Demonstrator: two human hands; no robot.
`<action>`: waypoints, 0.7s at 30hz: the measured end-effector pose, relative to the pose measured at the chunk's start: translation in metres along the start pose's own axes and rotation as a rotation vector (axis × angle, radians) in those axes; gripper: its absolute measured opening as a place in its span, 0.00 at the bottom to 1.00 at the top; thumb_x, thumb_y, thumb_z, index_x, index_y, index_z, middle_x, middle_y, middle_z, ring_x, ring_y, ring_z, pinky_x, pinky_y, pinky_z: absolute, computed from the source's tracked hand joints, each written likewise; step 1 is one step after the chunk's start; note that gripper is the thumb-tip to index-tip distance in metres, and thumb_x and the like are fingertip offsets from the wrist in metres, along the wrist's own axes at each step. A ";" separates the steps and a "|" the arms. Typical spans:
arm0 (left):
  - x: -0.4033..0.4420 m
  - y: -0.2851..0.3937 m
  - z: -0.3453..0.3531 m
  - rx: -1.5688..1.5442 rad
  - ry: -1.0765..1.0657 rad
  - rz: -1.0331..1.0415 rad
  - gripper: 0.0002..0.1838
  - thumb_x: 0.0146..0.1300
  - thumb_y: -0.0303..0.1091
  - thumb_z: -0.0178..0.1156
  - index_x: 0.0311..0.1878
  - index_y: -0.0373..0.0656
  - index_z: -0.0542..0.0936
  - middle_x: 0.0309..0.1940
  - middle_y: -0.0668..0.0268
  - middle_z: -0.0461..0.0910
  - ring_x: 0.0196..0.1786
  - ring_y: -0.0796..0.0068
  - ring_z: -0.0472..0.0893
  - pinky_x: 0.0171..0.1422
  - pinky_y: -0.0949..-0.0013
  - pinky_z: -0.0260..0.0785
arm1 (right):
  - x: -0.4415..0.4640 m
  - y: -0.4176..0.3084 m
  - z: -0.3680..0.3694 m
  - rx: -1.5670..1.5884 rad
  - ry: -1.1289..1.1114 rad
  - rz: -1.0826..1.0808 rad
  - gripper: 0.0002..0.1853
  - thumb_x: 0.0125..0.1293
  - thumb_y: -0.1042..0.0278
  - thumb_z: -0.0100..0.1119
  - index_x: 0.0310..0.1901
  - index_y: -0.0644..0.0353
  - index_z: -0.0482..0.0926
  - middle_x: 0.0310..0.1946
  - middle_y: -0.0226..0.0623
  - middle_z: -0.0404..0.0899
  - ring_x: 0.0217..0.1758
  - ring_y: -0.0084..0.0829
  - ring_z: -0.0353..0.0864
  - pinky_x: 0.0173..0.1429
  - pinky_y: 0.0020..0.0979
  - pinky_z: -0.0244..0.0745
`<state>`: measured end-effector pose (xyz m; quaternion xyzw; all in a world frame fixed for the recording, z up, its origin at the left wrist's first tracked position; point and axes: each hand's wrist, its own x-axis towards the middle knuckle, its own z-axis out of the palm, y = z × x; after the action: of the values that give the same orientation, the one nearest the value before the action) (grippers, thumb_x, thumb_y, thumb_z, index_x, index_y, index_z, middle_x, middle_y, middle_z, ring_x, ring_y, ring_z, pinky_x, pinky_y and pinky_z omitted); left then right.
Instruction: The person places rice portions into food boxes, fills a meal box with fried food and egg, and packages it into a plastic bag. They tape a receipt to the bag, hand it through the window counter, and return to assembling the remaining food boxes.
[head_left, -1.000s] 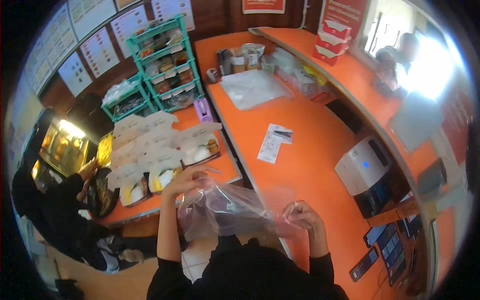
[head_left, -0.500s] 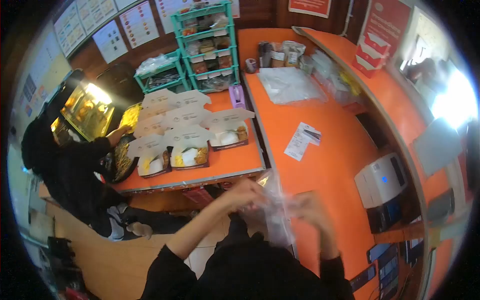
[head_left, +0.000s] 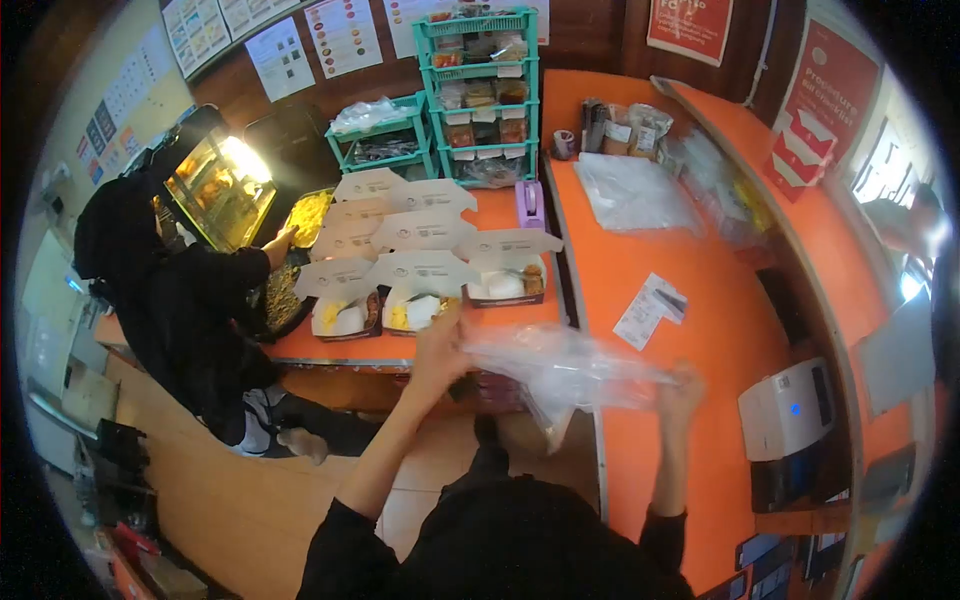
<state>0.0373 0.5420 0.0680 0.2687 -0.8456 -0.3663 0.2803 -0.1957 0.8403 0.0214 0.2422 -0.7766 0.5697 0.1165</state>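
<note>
A clear plastic bag (head_left: 560, 365) is stretched sideways between my two hands. My left hand (head_left: 437, 355) grips one end, in front of the food boxes at the counter edge. The other end is pinched in my right hand (head_left: 680, 392), over the orange counter (head_left: 650, 470). Just beyond my left hand stand open food boxes: one box (head_left: 345, 318) at the left, one in the middle (head_left: 412, 312) and one (head_left: 507, 285) at the right. They hold white rice, and browned pieces show in some. A receipt (head_left: 645, 315) with a dark strip on it lies beyond my right hand.
At the left, a co-worker (head_left: 190, 290) in black reaches toward a tray of yellow food (head_left: 312, 215). Green stacked baskets (head_left: 480, 75) and a purple tape dispenser (head_left: 530, 205) stand at the back. Flat plastic bags (head_left: 635, 190) lie farther right; a white printer (head_left: 787, 408) sits near the right edge.
My hands have moved apart, spreading the plastic bag that was bunched between them. They are also farther forward. The whole view has shifted, with the counters now lower and to the right.
</note>
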 end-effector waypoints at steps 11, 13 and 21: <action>-0.040 -0.045 -0.028 0.143 0.053 -0.427 0.27 0.54 0.32 0.66 0.56 0.40 0.69 0.44 0.50 0.76 0.46 0.47 0.78 0.48 0.57 0.72 | 0.024 -0.033 -0.024 -0.251 0.024 0.240 0.21 0.54 0.74 0.71 0.25 0.58 0.60 0.18 0.30 0.53 0.25 0.22 0.55 0.29 0.28 0.59; -0.056 -0.064 0.003 0.217 0.108 -0.255 0.31 0.53 0.33 0.67 0.60 0.40 0.68 0.51 0.49 0.72 0.50 0.46 0.76 0.51 0.57 0.72 | 0.025 -0.029 -0.022 -0.312 0.084 0.077 0.20 0.55 0.73 0.70 0.25 0.58 0.61 0.18 0.30 0.53 0.24 0.23 0.56 0.27 0.28 0.59; -0.028 0.031 0.126 -0.300 -0.293 0.359 0.33 0.52 0.37 0.68 0.61 0.34 0.71 0.60 0.49 0.71 0.60 0.49 0.73 0.63 0.56 0.68 | -0.007 -0.141 -0.021 -0.390 -0.178 -0.326 0.12 0.55 0.70 0.65 0.38 0.59 0.72 0.23 0.43 0.74 0.28 0.42 0.78 0.30 0.41 0.72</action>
<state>-0.0354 0.6376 0.0112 0.0143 -0.8474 -0.4670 0.2522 -0.1196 0.8289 0.1419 0.3862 -0.8296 0.3597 0.1825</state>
